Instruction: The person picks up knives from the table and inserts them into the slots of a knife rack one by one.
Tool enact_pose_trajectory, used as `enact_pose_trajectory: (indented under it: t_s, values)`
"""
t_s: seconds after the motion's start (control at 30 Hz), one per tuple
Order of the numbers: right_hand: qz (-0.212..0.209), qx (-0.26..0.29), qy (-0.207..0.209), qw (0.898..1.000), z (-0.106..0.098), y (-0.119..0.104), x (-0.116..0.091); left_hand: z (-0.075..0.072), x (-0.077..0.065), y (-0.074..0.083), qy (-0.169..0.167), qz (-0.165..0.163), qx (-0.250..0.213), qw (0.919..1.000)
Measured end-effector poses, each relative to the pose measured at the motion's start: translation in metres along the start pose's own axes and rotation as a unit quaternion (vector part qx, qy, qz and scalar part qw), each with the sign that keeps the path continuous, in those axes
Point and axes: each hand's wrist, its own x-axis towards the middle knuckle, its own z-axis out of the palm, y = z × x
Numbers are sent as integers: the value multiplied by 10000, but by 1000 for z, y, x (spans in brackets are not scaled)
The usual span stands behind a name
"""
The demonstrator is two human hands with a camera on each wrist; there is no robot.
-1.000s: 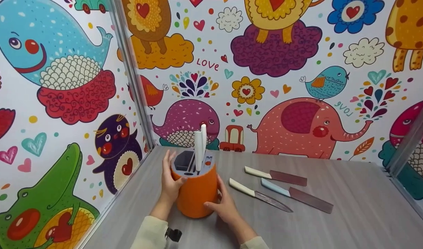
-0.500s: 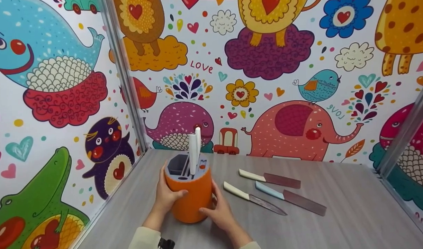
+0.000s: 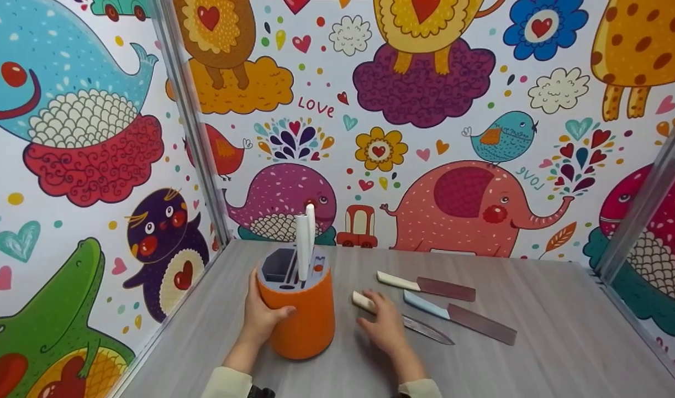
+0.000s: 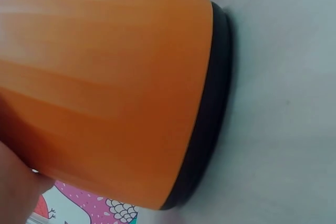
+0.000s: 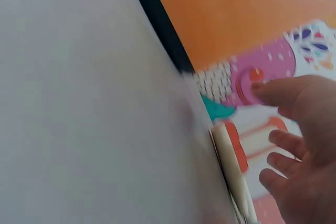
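Observation:
An orange knife block point(image 3: 303, 326) with a grey slotted top stands upright on the table, two white-handled knives point(image 3: 303, 249) in its slots. Around its left side curls my left hand point(image 3: 262, 318), the thumb lying across the front. In the left wrist view the block's dark base point(image 4: 207, 114) meets the tabletop. My right hand point(image 3: 386, 326) reaches over a pointed knife with a cream handle point(image 3: 362, 299), fingers spread and partly bent, covering the middle of that knife. The right wrist view has the fingers apart above the cream handle point(image 5: 233, 166), with nothing between thumb and fingers.
Beyond the pointed knife lie a cream-handled cleaver point(image 3: 445, 288) and a blue-handled cleaver point(image 3: 481, 323), flat on the grey table point(image 3: 547, 354). Patterned walls point(image 3: 404, 149) border the table at the back and sides.
My right hand has let go of the knife block's right side and moved right, over the cream-handled pointed knife. The left hand still holds the block. The head view has shifted slightly.

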Motion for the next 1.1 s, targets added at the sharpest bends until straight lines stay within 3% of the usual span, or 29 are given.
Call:
enact_pose_trajectory:
  t_s: [0.27, 0.57, 0.8, 0.93, 1.1]
  values:
    - [134, -758, -488, 9958, -6, 9, 0, -1, 3, 2, 11, -61, -45, 10000]
    - [1094, -857, 130, 9902, -6, 7, -3, 1, 0, 1, 11, -205, -88, 9998]
    - [1114, -1139, 177, 9871, -9, 6, -5, 2, -1, 0, 20, -121, -138, 9998]
    - [1051, -1091, 51, 9884, -17, 0, -3, 3, 0, 0, 8, -83, -197, 9998]
    - [1079, -516, -44, 9928, -33, -14, 3, 2, 0, -1, -14, -127, -153, 9998]
